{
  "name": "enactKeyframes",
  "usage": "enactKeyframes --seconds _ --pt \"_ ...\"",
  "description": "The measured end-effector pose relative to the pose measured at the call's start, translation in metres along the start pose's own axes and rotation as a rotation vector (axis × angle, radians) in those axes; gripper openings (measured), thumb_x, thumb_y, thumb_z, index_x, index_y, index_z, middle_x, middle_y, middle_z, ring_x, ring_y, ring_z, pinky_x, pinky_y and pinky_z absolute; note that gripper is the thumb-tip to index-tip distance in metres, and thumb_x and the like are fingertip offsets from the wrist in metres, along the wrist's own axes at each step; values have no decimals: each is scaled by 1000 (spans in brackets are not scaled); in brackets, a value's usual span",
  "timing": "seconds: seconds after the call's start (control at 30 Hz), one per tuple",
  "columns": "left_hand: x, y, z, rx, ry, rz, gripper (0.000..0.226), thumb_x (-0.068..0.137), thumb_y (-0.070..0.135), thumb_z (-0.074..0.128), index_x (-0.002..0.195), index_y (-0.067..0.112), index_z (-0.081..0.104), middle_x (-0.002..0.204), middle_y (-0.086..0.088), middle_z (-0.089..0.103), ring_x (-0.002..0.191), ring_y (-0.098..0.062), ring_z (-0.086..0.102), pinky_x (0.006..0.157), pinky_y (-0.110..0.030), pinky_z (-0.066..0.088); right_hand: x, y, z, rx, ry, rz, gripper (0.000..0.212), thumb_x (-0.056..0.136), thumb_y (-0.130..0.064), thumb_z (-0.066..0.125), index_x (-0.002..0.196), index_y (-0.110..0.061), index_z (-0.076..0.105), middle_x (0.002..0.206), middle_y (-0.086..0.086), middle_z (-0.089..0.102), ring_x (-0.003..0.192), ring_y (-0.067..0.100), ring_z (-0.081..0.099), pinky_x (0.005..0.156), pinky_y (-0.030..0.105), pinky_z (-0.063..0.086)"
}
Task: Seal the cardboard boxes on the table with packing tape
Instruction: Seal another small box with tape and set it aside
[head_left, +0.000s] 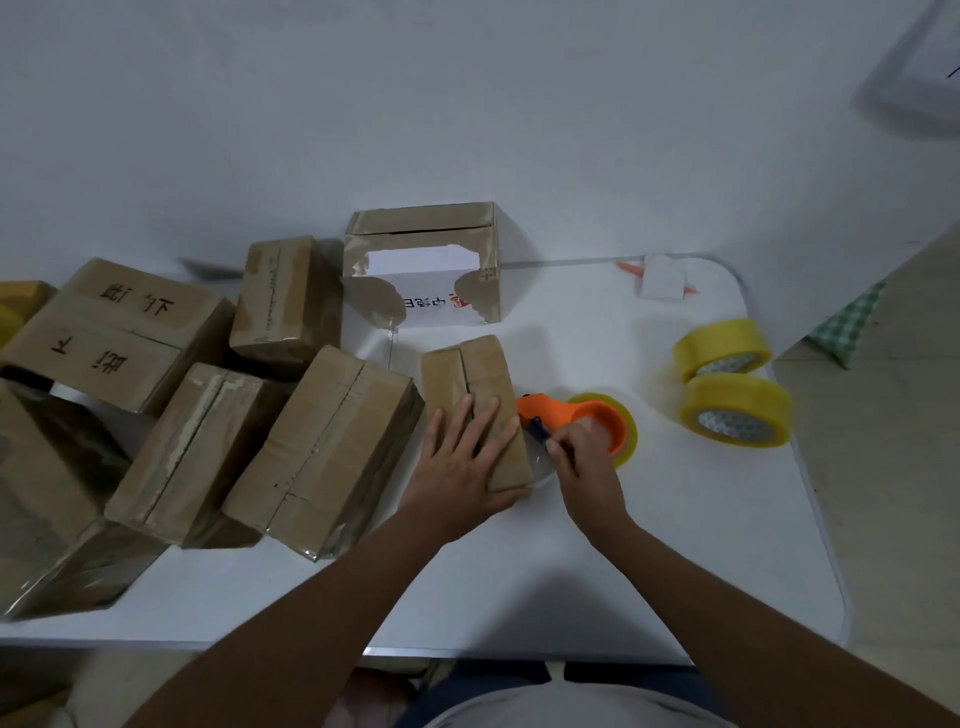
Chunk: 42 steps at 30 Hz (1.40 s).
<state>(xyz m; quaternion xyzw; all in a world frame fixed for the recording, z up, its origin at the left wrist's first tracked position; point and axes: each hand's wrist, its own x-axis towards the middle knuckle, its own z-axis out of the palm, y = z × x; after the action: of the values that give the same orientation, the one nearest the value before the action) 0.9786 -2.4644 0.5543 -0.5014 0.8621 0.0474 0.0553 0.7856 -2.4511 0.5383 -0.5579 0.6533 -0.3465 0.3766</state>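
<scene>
The left hand (467, 457) lies flat on the small box (475, 410), whose seam runs away from the person. The right hand (584, 457) grips the tape dispenser (576, 418) just beside the box's right edge.

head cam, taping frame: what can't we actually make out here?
- Near end of the small box: covered by the left hand in the head view.
- Tape strip off the orange dispenser: clear and blurred, behind the right hand; whether it sticks to the box is unclear.
- Boxes at far left: cut by the frame edge.
- Orange item by the white card: too small to identify.
</scene>
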Motion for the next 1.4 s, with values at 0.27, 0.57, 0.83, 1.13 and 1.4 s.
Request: enactKeyframes --seconds 0.27,0.57,0.83,1.13,1.4 --pt "1 0 2 18 14 -7 82 91 74 27 157 27 20 166 -9 11 152 -35 5 118 -60 13 6 3 37 66 -16 14 19 100 -7 46 82 -2 48 79 14 52 73 31 48 68 51 41" --pt "-1 -1 4 12 -10 -15 83 90 76 22 157 28 18 166 -8 7 152 -34 2 119 -59 10 17 -8 28 -34 -149 59 25 99 -6 43 122 -7 54 101 0 55 87 10 51 74 18 44" --pt "-1 -2 4 2 3 -21 86 89 77 23 158 28 16 166 -8 8 152 -34 3 119 -58 10 -42 -11 10 -180 -283 -67 56 96 3 43 147 -18 40 127 8 64 107 26 62 89 27 48" --pt "0 -4 6 41 -4 1 99 82 72 55 158 24 16 165 -11 10 151 -38 7 118 -60 10 -3 -43 -23 -710 -512 -247 29 99 -34 50 106 -10 64 98 11 69 88 28 64 68 35 45" --pt "1 -5 8 23 -6 -6 101 81 71 57 159 27 9 166 -9 3 152 -35 -1 119 -59 4 -2 -47 -18 -944 -580 -266 20 98 -10 47 105 -13 65 103 5 68 93 25 65 70 34 52"
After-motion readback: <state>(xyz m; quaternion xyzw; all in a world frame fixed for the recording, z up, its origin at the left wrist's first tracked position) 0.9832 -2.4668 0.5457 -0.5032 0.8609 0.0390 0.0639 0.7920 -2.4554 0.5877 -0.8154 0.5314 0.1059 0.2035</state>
